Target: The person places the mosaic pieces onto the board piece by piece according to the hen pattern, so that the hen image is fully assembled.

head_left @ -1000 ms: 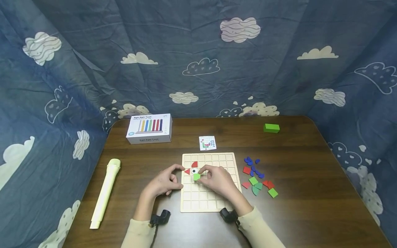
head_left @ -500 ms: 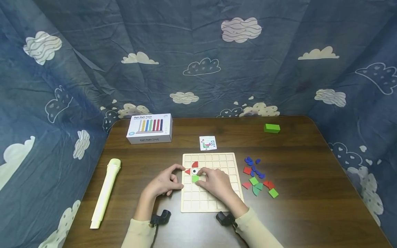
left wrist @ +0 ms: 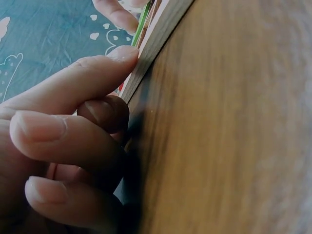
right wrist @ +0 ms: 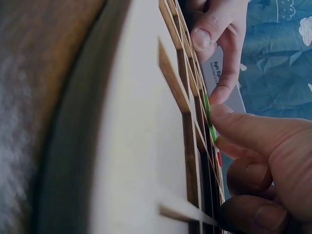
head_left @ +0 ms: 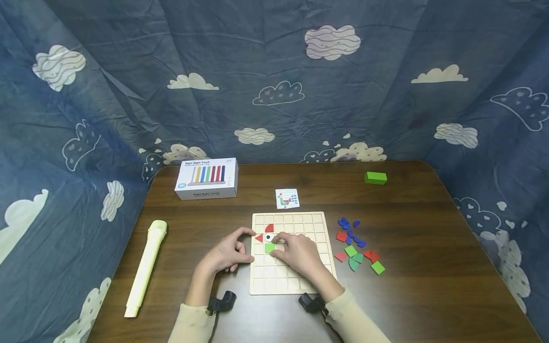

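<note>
On the wooden grid board (head_left: 296, 286), a green square tile (head_left: 269, 247) lies level in a cell below the round black-and-white eye tile (head_left: 269, 237). My right hand (head_left: 298, 255) pinches the green tile with thumb and index finger; the right wrist view shows both fingertips at its edge. A red triangle (head_left: 259, 238) sits left of the eye tile, and a red quarter-circle (head_left: 269, 228) above it. My left hand (head_left: 225, 251) touches the board's left edge with thumb and index fingertips spread apart, its other fingers curled beneath.
Right of the board lie loose blue petal-shaped pieces (head_left: 350, 233), red, light-green and dark-green pieces (head_left: 353, 264). A picture card (head_left: 287, 198) sits behind it. Further out are a white box (head_left: 207, 178), a green block (head_left: 375, 178) and a cream microphone-shaped stick (head_left: 146, 269).
My right hand has lowered the green tile from above the board into the cell under the eye tile, shifting slightly left. It then stays there. My left hand has not moved.
</note>
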Motion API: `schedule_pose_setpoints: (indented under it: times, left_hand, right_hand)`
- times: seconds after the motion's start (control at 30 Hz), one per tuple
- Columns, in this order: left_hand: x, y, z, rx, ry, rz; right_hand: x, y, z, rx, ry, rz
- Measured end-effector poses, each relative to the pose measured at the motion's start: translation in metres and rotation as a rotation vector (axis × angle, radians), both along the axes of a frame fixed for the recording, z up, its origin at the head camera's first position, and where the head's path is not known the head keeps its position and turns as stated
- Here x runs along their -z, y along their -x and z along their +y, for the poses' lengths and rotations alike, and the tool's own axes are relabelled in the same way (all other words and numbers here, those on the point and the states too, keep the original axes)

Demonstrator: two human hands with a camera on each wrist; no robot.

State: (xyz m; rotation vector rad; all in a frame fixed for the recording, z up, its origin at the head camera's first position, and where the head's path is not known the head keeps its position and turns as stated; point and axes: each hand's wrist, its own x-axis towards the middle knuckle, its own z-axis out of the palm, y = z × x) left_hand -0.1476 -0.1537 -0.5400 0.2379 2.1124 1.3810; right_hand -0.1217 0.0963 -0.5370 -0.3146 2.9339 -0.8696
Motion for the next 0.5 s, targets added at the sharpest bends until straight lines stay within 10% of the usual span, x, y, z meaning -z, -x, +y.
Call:
schedule_pose_setpoints:
  times: [0.5]
  left_hand:
    - [0.000,0.000,0.002,-0.011,0.022,-0.014]
  right_hand:
    - [-0.008,-0.007,0.014,-0.021,0.108,-0.024]
